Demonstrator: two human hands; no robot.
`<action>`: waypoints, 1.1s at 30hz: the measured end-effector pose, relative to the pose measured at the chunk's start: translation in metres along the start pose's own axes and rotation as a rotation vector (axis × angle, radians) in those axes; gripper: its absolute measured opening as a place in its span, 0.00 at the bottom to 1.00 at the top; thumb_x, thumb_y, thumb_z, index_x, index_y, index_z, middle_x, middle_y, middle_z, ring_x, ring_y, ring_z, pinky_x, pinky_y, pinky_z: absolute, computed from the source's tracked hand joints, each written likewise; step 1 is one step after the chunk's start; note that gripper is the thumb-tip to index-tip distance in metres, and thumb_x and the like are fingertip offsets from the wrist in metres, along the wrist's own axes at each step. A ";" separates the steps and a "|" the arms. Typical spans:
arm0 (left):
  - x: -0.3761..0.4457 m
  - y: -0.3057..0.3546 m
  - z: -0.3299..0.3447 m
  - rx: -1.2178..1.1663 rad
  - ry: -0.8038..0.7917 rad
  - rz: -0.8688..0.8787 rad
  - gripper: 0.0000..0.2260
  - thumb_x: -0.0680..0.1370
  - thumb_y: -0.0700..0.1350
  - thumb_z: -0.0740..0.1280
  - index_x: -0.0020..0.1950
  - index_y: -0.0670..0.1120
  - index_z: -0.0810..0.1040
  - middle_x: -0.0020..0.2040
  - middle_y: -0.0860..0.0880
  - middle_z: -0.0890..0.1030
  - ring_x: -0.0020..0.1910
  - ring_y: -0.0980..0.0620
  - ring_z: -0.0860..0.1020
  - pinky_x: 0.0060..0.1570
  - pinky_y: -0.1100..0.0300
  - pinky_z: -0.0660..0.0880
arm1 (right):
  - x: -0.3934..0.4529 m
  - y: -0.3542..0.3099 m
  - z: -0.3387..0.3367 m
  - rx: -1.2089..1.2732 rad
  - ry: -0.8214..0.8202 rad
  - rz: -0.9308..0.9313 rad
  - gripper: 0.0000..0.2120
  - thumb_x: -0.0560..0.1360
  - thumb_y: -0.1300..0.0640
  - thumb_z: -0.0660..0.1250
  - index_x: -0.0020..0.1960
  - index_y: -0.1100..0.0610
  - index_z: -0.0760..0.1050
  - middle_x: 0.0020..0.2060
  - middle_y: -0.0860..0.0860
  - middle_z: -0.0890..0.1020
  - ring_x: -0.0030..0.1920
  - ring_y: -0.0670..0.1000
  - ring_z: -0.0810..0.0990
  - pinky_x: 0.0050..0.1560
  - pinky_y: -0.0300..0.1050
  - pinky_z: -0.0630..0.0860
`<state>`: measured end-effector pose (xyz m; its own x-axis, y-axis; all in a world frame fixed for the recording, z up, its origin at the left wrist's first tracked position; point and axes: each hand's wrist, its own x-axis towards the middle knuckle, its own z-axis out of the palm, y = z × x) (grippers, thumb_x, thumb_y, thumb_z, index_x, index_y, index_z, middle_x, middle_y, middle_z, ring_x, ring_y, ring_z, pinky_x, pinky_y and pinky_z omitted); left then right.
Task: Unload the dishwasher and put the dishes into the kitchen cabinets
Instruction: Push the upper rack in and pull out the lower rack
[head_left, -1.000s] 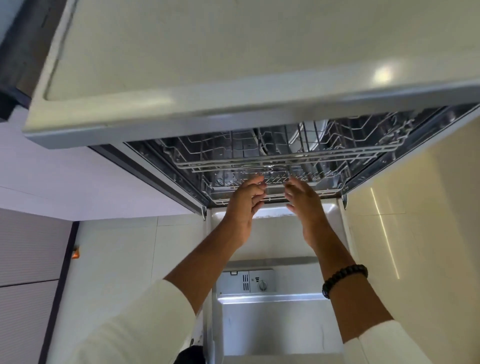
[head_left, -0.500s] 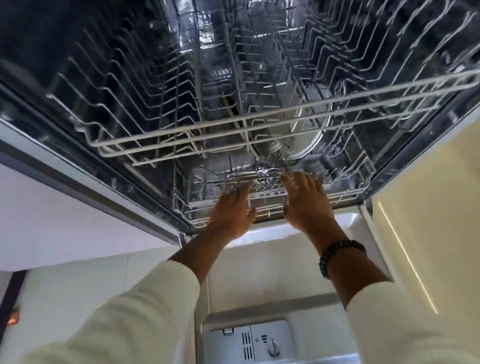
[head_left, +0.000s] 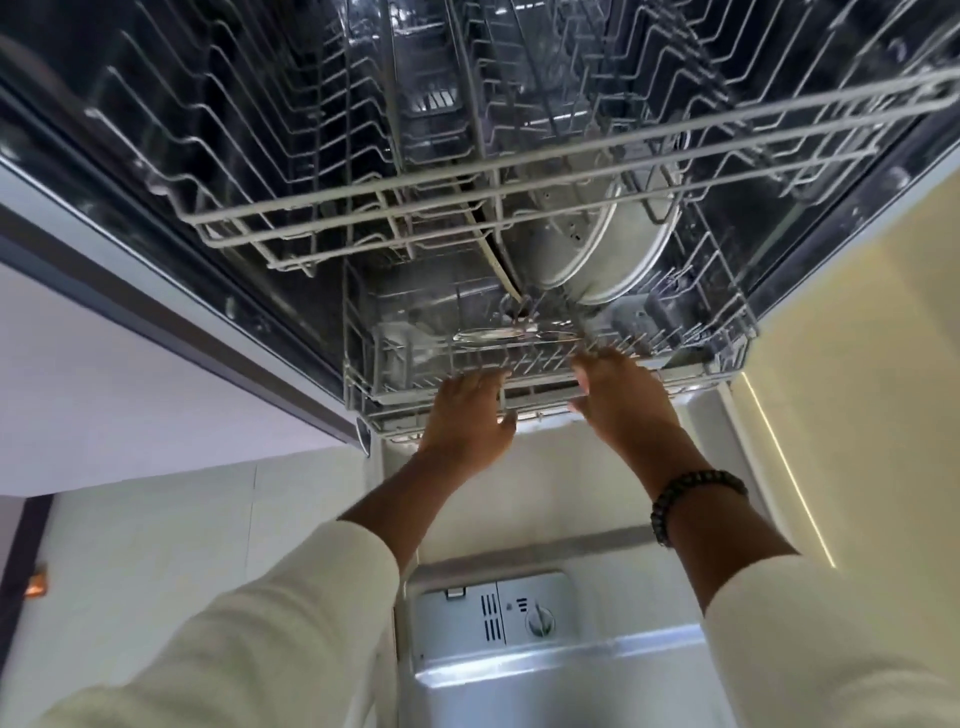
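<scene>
Both hands gripped the lower rack's (head_left: 691, 371) front rail: the left hand (head_left: 470, 415) curled around it, the right hand (head_left: 621, 397) likewise, fingers hooked over. A steel plate (head_left: 613, 244) stood upright just beyond the right hand.

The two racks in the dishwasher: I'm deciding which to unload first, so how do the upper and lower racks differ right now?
The lower rack holds a round metal plate standing on edge; the upper rack shows no dishes in its visible part. Both the left hand and the right hand have a grip on the lower rack's front rim; nothing touches the upper rack. Both are grey wire.
</scene>
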<state>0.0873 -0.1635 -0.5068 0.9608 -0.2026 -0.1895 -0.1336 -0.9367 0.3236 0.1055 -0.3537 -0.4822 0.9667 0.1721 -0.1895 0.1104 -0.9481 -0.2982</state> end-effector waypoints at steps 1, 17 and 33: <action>-0.008 0.005 -0.001 -0.043 0.050 0.017 0.25 0.77 0.48 0.66 0.73 0.47 0.68 0.69 0.45 0.73 0.68 0.44 0.70 0.70 0.53 0.62 | -0.008 0.000 0.000 0.001 -0.002 0.002 0.22 0.73 0.56 0.74 0.65 0.54 0.74 0.58 0.57 0.80 0.54 0.59 0.82 0.52 0.52 0.78; -0.168 0.092 0.030 -0.191 -0.349 0.012 0.26 0.83 0.58 0.52 0.78 0.46 0.61 0.77 0.47 0.64 0.76 0.48 0.60 0.75 0.57 0.54 | -0.194 0.003 0.027 0.042 -0.244 0.177 0.10 0.79 0.56 0.65 0.60 0.55 0.76 0.51 0.55 0.80 0.52 0.55 0.81 0.51 0.48 0.78; -0.267 0.135 0.070 -0.181 -0.635 -0.059 0.22 0.84 0.56 0.46 0.76 0.52 0.65 0.80 0.51 0.55 0.79 0.51 0.53 0.76 0.50 0.53 | -0.312 0.012 0.022 0.078 -0.645 0.253 0.27 0.79 0.41 0.62 0.76 0.44 0.61 0.72 0.50 0.67 0.69 0.52 0.71 0.67 0.48 0.70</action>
<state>-0.2040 -0.2556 -0.4773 0.6281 -0.3333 -0.7031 0.0111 -0.8997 0.4364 -0.1995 -0.4125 -0.4477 0.6279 0.0958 -0.7724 -0.1401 -0.9623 -0.2333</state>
